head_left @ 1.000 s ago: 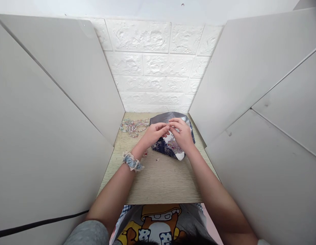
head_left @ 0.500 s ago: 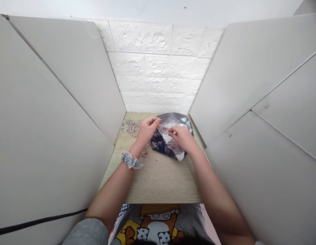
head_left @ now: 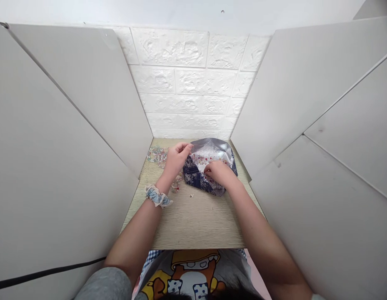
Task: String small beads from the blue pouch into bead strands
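A dark blue patterned fabric pouch (head_left: 193, 177) with a silver lining (head_left: 210, 148) lies open on the wooden tabletop (head_left: 196, 225), with multicoloured beads visible inside. My left hand (head_left: 176, 160) curls its fingers over the pouch's upper left rim. My right hand (head_left: 218, 173) rests in the pouch's mouth, fingertips bunched among the beads, and whether they hold one is hidden. A tangled strand of beads (head_left: 156, 155) lies left of my left hand. Loose beads (head_left: 176, 185) sit below that hand. A blue scrunchie (head_left: 157, 196) circles my left wrist.
White panels (head_left: 87, 104) stand at both sides of the narrow tabletop, and a white brick-textured wall (head_left: 183, 96) closes the back. A tiny bead (head_left: 191, 195) lies in front of the pouch. A black cable (head_left: 46, 274) runs along the lower left.
My left hand has moved left to the pouch's rim, and my right hand has moved lower into its mouth. The pouch now gapes wider, showing more silver lining and beads.
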Demonstrator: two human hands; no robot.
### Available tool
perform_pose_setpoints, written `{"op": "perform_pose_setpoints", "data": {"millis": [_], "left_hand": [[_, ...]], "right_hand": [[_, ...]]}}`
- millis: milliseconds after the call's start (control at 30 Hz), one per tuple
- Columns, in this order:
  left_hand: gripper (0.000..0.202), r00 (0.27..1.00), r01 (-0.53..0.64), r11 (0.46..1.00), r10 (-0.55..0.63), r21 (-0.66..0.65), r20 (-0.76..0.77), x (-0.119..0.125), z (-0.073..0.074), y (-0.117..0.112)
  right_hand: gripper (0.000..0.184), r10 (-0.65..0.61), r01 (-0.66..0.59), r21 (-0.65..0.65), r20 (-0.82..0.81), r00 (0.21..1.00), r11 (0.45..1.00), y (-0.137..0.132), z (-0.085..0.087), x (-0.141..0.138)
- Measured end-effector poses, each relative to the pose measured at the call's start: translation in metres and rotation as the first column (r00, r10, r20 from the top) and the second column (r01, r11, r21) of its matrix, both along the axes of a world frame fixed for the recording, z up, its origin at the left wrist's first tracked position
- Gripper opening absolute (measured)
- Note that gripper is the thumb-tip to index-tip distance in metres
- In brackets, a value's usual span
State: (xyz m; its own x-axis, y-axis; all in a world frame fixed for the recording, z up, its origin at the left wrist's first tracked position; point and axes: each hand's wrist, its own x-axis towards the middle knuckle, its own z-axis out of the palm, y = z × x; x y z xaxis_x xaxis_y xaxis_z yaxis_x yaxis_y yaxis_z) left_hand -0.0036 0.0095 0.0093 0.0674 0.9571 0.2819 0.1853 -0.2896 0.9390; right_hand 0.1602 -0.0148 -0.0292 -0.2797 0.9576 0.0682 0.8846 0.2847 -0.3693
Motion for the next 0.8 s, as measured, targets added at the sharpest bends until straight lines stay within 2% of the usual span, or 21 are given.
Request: {"op": "perform_pose_setpoints", "data": {"millis": [367,467,533,600,633,733,800], "left_hand": [[0.029,0.999,0.006,1.0,-0.005,0.01,-0.043,0.003,-0.004,0.0],[0.028,0.998,0.005,1.0,-0.003,0.022,-0.066,0.004,-0.005,-0.002],[0.028,0.997,0.023,1.0,-0.021,0.02,-0.08,0.004,-0.004,-0.002],[0.028,0.994,0.045,0.999,-0.043,0.014,-0.096,0.004,-0.004,-0.003],[0.029,0.993,0.055,0.998,-0.053,0.012,-0.103,0.004,-0.003,-0.004],[0.029,0.991,0.069,0.998,-0.069,-0.007,-0.117,0.005,-0.001,-0.006],[0.029,0.99,0.075,0.997,-0.077,-0.024,-0.119,0.006,0.0,-0.007]], "right_hand": [[0.019,0.005,-0.006,0.013,0.073,0.997,1.0,-0.003,-0.001,-0.011],[0.016,-0.018,0.019,0.037,-0.032,0.999,0.999,-0.003,0.001,-0.013],[0.014,-0.045,0.062,0.074,-0.212,0.976,0.995,-0.003,0.004,-0.013],[0.016,-0.091,0.137,0.07,-0.454,0.887,0.988,-0.001,0.007,-0.014],[0.017,-0.116,0.171,0.041,-0.58,0.806,0.984,0.0,0.009,-0.014],[0.018,-0.161,0.176,-0.088,-0.877,0.454,0.98,0.002,0.01,-0.014],[0.02,-0.164,0.11,-0.142,-0.959,0.232,0.984,0.003,0.01,-0.015]]}}
